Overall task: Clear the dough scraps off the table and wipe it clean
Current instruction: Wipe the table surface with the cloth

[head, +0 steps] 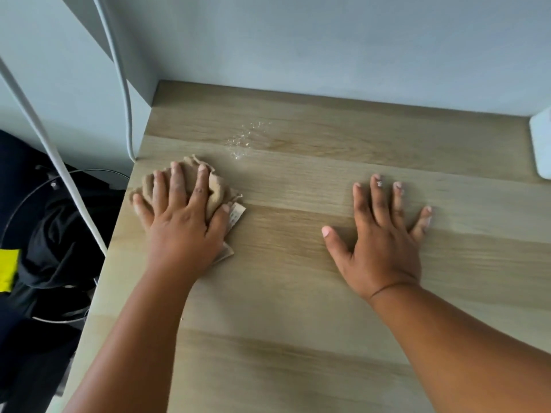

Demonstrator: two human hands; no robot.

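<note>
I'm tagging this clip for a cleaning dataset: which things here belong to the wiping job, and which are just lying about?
Job: beige cloth under left hand; crumbs; table; right hand flat on it.

Lying about: white cables; white object; dark items beside the table.

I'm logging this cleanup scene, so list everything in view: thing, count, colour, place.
table: one, light wood, fills the centre and right
cloth: one, tan, crumpled near the table's left edge
tag: one, pale, sticking out of the cloth
crumbs: scattered patch, whitish, beyond the cloth
cables: two, white, along the wall at left
white object: one, right edge, cut off
dark items: black with a yellow patch, below the table at left
left hand: pressing flat on the cloth
right hand: fingers spread, flat on the table
</note>
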